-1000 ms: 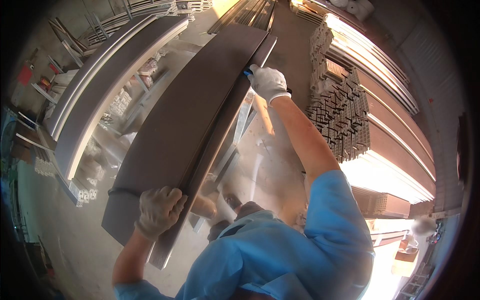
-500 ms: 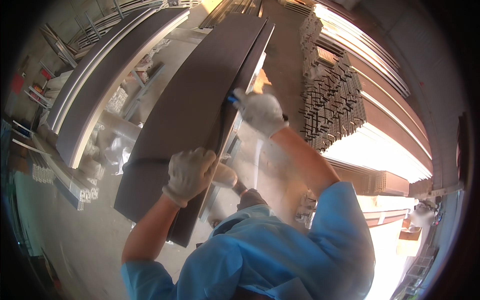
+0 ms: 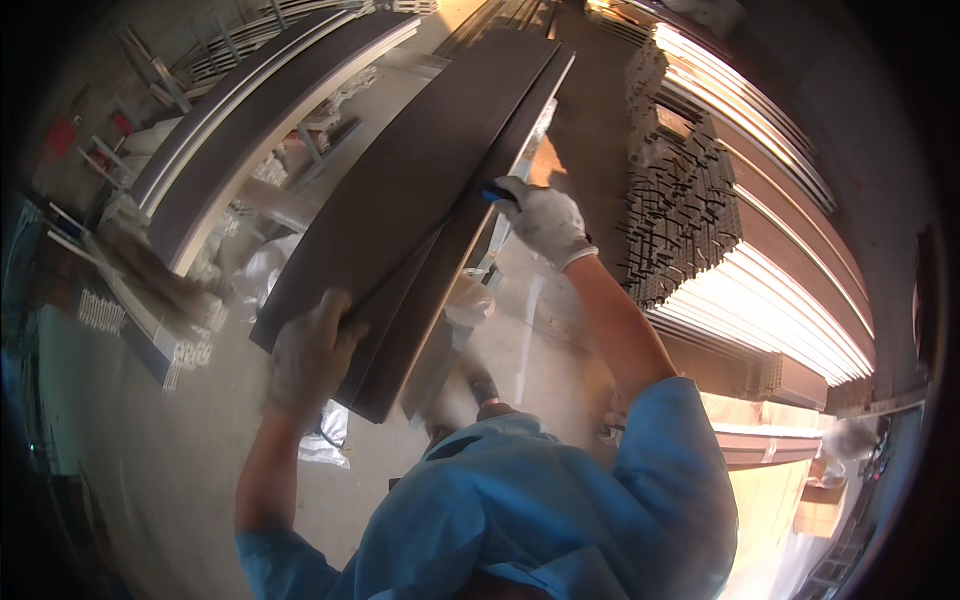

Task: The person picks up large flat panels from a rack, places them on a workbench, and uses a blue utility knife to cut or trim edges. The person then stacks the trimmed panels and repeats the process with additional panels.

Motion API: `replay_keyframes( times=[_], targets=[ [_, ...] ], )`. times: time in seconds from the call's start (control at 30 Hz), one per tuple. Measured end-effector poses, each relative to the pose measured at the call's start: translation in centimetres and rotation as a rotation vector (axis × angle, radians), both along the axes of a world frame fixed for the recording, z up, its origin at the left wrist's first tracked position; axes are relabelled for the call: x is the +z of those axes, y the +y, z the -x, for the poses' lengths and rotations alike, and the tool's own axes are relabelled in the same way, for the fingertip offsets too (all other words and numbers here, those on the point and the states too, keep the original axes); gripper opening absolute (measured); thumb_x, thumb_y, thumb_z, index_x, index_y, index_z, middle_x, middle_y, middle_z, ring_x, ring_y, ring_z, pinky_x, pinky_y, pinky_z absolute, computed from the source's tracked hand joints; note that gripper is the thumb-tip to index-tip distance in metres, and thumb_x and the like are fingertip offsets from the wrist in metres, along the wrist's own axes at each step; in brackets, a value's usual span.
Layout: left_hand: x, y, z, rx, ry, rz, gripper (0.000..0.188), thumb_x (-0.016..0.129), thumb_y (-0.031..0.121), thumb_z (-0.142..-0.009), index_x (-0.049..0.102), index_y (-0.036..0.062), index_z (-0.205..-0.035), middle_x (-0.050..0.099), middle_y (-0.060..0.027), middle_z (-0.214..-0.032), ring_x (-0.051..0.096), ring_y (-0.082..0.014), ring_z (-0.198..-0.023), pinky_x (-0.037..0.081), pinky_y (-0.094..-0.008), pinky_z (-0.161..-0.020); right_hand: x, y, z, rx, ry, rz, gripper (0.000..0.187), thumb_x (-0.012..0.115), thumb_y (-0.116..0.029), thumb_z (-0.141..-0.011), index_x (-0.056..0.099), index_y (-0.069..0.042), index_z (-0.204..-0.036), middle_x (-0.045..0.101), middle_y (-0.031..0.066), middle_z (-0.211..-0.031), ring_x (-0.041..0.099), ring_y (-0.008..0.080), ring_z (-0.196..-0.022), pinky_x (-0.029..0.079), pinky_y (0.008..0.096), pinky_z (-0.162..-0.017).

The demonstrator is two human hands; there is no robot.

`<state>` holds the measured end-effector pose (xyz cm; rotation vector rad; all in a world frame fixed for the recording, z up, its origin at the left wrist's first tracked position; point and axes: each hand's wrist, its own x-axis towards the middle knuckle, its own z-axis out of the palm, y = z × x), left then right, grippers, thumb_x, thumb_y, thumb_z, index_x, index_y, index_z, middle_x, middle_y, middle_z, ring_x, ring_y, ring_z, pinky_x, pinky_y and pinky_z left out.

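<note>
Panel (image 3: 400,180) | likely stiff, heavy; hold long edges | my left hand (image 3: 312,355): its near end, closure unclear | right hand (image 3: 548,222): its right edge, pinching blue tool (image 3: 493,192)

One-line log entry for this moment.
left gloved hand: at near end of long dark panel; right gloved hand: holds blue object by panel edge; nearby: stacked profiles

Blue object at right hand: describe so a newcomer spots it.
Find the long dark brown boards running up the middle of the view. At their right edge is the pale-gloved right hand; the small blue object pokes out on its left. Its vivid blue sets it apart from the brown and white around it.
</note>
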<state>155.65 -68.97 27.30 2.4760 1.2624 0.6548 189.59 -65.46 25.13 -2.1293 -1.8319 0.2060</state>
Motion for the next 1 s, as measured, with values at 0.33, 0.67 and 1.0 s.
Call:
replay_keyframes(
  times=[0.33,0.67,1.0],
  targets=[
    [-1.8,-10.8,3.9,0.534,-0.504,0.965,0.017,0.062,0.015,-0.094,0.063,0.0029,-0.081,0.058,-0.0001,-0.06,0.045,-0.0041,-0.043,0.032,-0.0209,-0.04,-2.3,4.1,-4.6,-0.022,-0.057,-0.18,0.034,0.059,-0.04,-0.095,0.063,-0.023,-0.125,0.072,0.0107,-0.089,0.07,0.0302,-0.087,0.055,0.042,-0.079],
    [-5.1,-9.7,5.8,0.448,-0.762,0.95,0.031,0.063,0.033,-0.098,0.064,0.0022,-0.098,0.051,0.0008,-0.054,0.038,-0.0037,-0.039,0.026,-0.02,-0.037,0.0,7.0,-3.1,-0.04,-0.245,-0.039,0.026,0.055,-0.029,-0.096,0.06,-0.013,-0.116,0.07,0.018,-0.092,0.068,0.037,-0.089,0.054,0.0485,-0.079],
    [-6.3,-6.7,7.1,0.066,-0.736,0.96,0.02,0.062,0.018,-0.098,0.065,0.0003,-0.091,0.056,0.0003,-0.061,0.042,-0.0025,-0.045,0.028,-0.0204,-0.039,-0.9,-4.3,8.8,0.118,-0.304,-0.06,0.025,0.053,-0.024,-0.097,0.056,-0.001,-0.107,0.064,0.0138,-0.073,0.068,0.0306,-0.07,0.053,0.0468,-0.059]
  ],
)
